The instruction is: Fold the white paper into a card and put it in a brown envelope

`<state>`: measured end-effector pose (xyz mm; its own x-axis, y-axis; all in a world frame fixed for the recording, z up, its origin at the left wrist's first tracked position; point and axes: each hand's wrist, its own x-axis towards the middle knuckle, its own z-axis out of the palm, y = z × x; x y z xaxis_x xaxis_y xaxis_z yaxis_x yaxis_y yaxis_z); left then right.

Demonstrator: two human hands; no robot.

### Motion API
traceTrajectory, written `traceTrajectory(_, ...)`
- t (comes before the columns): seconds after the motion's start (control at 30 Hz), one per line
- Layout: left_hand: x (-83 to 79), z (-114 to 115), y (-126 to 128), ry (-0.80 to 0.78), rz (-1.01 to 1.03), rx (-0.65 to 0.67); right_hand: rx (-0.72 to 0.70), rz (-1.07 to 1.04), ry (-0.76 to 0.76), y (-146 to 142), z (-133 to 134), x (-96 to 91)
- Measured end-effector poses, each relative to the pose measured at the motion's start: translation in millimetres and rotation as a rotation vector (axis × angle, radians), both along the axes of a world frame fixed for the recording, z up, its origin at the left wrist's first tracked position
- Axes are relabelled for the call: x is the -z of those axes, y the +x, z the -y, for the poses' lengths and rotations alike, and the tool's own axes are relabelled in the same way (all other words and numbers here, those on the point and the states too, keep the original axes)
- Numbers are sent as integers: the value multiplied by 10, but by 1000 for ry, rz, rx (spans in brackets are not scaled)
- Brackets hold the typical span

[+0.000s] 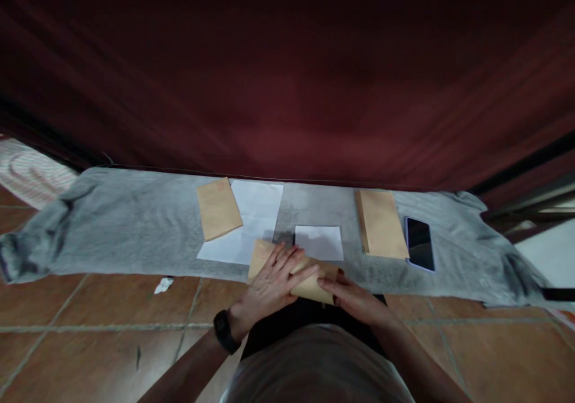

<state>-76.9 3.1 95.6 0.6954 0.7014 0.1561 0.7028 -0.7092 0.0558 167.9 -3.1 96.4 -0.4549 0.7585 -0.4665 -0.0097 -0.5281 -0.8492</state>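
Observation:
A brown paper envelope [314, 284] lies at the front edge of the grey cloth, just above my lap. My left hand [279, 276] rests flat across its left half, fingers stretched out and pointing up to the right. At the right end, my right hand [354, 298] pinches the envelope's edge, thumb on top and the other fingers partly hidden. A small white sheet of paper [320, 241] lies just beyond the envelope. To the left, another brown envelope [219, 208] partly covers a larger white sheet [258, 205].
A stack of brown envelopes [383, 223] sits at the right, beside a phone [420, 243] in a pale purple case. Grey cloth [135, 223] covers the long surface. Behind it hangs a dark red curtain [287, 91]. A crumpled white scrap [163, 284] lies on the tiled floor [108, 304].

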Motion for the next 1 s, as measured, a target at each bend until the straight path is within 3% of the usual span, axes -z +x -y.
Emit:
traceTrajectory(0.1,72,-52,-124,-28,37,-118,-72,64,134,63,-102,-131)
traceTrajectory(0.2,106,-118,-231,-27,66,-261,37,125,338,170,-280,-8)
traceTrajectory(0.27,119,-163,-278,-20,63,-335,202,463,496,240,-411,193)
traceTrajectory(0.33,138,-207,-317,-31,40,-386,278,814,603,274,-522,404)
traceTrajectory(0.43,184,-259,-389,-82,3,-435,234,1136,667,220,-616,620)
traceTrajectory(0.53,223,-291,-480,-117,-14,-455,166,1294,650,99,-645,703)
traceTrajectory(0.8,257,-303,-582,-165,-26,-505,195,1272,615,83,-708,817)
traceTrajectory(0.9,295,-290,-574,-178,-30,-510,212,1178,630,142,-720,844)
traceTrajectory(1.0,320,-282,-579,-167,-30,-514,327,982,654,225,-724,827)
